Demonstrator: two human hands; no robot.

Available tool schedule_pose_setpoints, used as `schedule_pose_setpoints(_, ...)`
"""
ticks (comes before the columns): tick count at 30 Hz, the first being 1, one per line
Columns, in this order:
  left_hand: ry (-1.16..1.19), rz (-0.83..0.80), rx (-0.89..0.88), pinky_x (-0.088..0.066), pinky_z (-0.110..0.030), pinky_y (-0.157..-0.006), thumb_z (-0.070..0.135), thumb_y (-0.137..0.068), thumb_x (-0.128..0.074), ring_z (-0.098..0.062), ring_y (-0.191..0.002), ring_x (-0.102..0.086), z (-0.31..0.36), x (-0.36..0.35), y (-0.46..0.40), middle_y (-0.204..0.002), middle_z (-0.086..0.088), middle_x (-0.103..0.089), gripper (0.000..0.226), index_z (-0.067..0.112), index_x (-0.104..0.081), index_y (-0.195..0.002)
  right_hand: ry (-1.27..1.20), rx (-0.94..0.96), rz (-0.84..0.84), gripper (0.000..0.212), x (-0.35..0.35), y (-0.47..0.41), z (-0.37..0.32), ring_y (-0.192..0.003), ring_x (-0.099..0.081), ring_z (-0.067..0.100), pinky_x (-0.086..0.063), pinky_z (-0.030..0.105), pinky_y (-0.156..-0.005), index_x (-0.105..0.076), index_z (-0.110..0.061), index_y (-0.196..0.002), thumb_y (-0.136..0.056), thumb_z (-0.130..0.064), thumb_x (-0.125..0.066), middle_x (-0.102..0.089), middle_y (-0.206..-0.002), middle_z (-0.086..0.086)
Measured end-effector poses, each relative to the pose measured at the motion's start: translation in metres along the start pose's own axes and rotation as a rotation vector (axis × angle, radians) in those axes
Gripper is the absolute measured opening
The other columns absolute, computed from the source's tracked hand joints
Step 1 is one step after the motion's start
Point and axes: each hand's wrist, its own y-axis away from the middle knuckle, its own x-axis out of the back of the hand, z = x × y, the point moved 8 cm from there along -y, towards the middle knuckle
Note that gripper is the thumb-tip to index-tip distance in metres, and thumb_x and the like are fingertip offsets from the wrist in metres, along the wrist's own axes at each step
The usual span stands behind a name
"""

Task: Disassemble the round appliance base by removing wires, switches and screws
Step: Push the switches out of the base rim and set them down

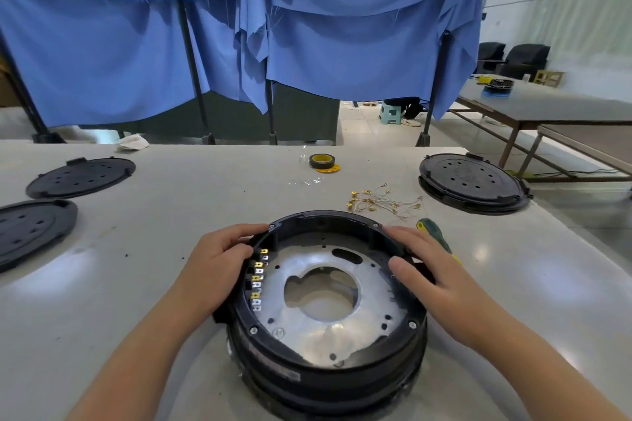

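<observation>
The round black appliance base (pixel 328 376) stands near the table's front edge, open side up, with a silver metal plate (pixel 328 338) inside and a row of switches with gold terminals (pixel 257 280) along its left inner wall. Screws sit in the rim (pixel 253 330). My left hand (pixel 219 263) grips the left rim by the switches. My right hand (pixel 419 267) holds the right rim, thumb inside the wall. A pile of thin wires with gold terminals (pixel 379 202) lies on the table behind the base.
A green-handled screwdriver (pixel 436 234) lies partly under my right hand. A tape roll (pixel 322 161) sits further back. Black round covers lie at the left (pixel 80 176) (pixel 27 232) and right (pixel 473 183). Blue curtains hang behind the table.
</observation>
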Motion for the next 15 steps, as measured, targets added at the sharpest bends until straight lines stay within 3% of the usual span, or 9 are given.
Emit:
schedule_pose_setpoints(3, -0.302, 0.048, -0.118, -0.036, -0.021, -0.090, -0.003, -0.084, -0.047, -0.006, -0.107, -0.054, 0.026, 0.001, 0.005, -0.113, 0.015, -0.064, 0.046, 0.030, -0.067, -0.107, 0.020, 0.036, -0.018, 0.054, -0.006, 0.005, 0.001, -0.133, -0.024, -0.014, -0.022, 0.015, -0.107, -0.040, -0.043, -0.138, -0.086, -0.059, -0.038, -0.033, -0.144, -0.028)
schedule_pose_setpoints(5, -0.435, 0.103, -0.269, -0.032, -0.018, -0.092, 0.002, -0.084, -0.050, -0.007, -0.110, -0.050, 0.055, -0.008, 0.015, -0.115, 0.014, -0.061, 0.041, 0.024, -0.065, -0.115, 0.034, 0.053, -0.016, 0.061, -0.008, 0.007, 0.002, -0.135, -0.022, -0.013, -0.020, 0.014, -0.107, -0.038, -0.041, -0.140, -0.085, -0.065, -0.033, -0.030, -0.146, -0.027)
schedule_pose_setpoints(8, -0.423, -0.054, -0.295, -0.039, -0.017, -0.077, 0.017, -0.085, -0.053, -0.001, -0.086, -0.057, 0.083, -0.051, 0.028, -0.096, 0.019, -0.063, 0.031, 0.029, -0.067, -0.109, 0.036, 0.079, -0.006, 0.062, -0.008, 0.008, -0.001, -0.133, -0.025, -0.012, -0.023, 0.015, -0.106, -0.033, -0.045, -0.140, -0.083, -0.068, -0.030, -0.033, -0.144, -0.028)
schedule_pose_setpoints(10, -0.447, -0.251, -0.216, -0.044, -0.018, -0.069, 0.027, -0.085, -0.052, 0.003, -0.074, -0.060, 0.085, -0.089, 0.029, -0.085, 0.017, -0.065, 0.023, 0.029, -0.068, -0.102, 0.022, 0.084, -0.001, 0.055, -0.008, 0.008, -0.001, -0.129, -0.028, -0.016, -0.024, 0.006, -0.101, -0.027, -0.055, -0.135, -0.082, -0.069, -0.031, -0.034, -0.139, -0.034)
schedule_pose_setpoints(12, -0.366, -0.430, -0.036, -0.055, -0.027, -0.069, 0.027, -0.086, -0.052, -0.009, -0.073, -0.068, 0.075, -0.121, 0.024, -0.086, 0.006, -0.071, 0.022, 0.020, -0.070, -0.096, -0.013, 0.027, -0.008, 0.057, -0.008, 0.008, 0.005, -0.125, -0.023, -0.024, -0.022, 0.004, -0.099, -0.020, -0.063, -0.131, -0.077, -0.080, -0.027, -0.028, -0.135, -0.043)
schedule_pose_setpoints(15, -0.103, -0.594, 0.334, -0.057, -0.031, -0.058, 0.024, -0.090, -0.051, -0.024, -0.061, -0.066, 0.055, -0.152, 0.019, -0.083, -0.011, -0.068, 0.027, 0.002, -0.063, -0.100, -0.072, -0.058, -0.009, 0.068, -0.010, 0.009, 0.019, -0.130, -0.024, -0.018, -0.023, 0.017, -0.109, -0.020, -0.057, -0.137, -0.074, -0.084, -0.018, -0.027, -0.141, -0.037)
